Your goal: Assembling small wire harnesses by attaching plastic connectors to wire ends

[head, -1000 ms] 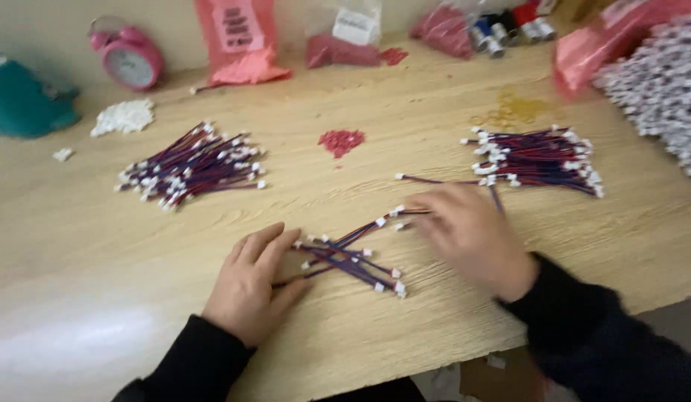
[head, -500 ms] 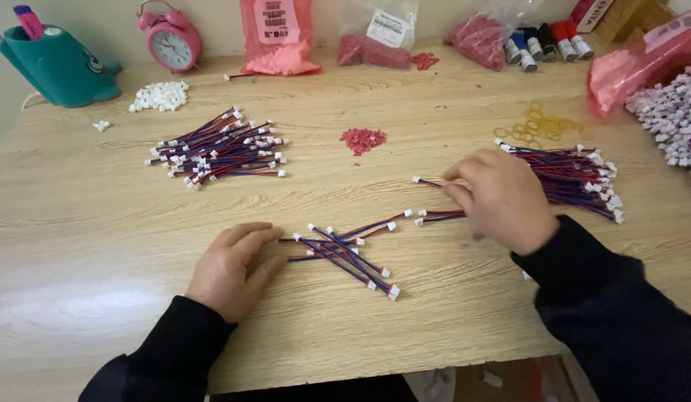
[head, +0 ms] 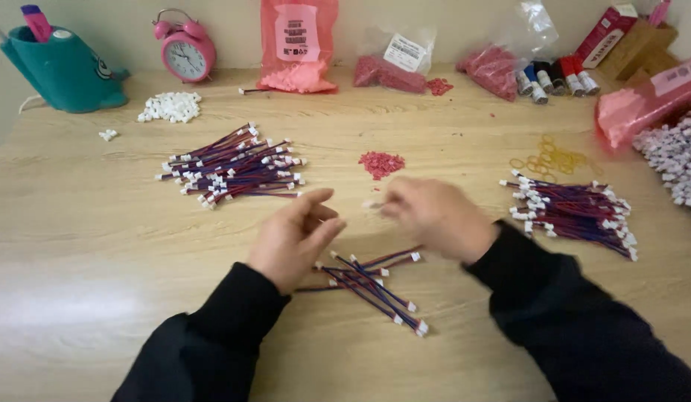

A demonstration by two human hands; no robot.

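Wire leads [head: 375, 286] lie loose w/ left hand [head: 293, 238] half-open above, empty; right hand [head: 435, 217] blurred, grip unclear.

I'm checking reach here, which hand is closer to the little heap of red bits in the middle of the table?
Right. The right hand hovers just below the red heap, slightly to its right. The left hand is farther, below and well left of it.

A small loose cluster of short red-and-blue wire leads with white plastic end connectors [head: 375, 286] lies crisscrossed flat on the wooden tabletop.
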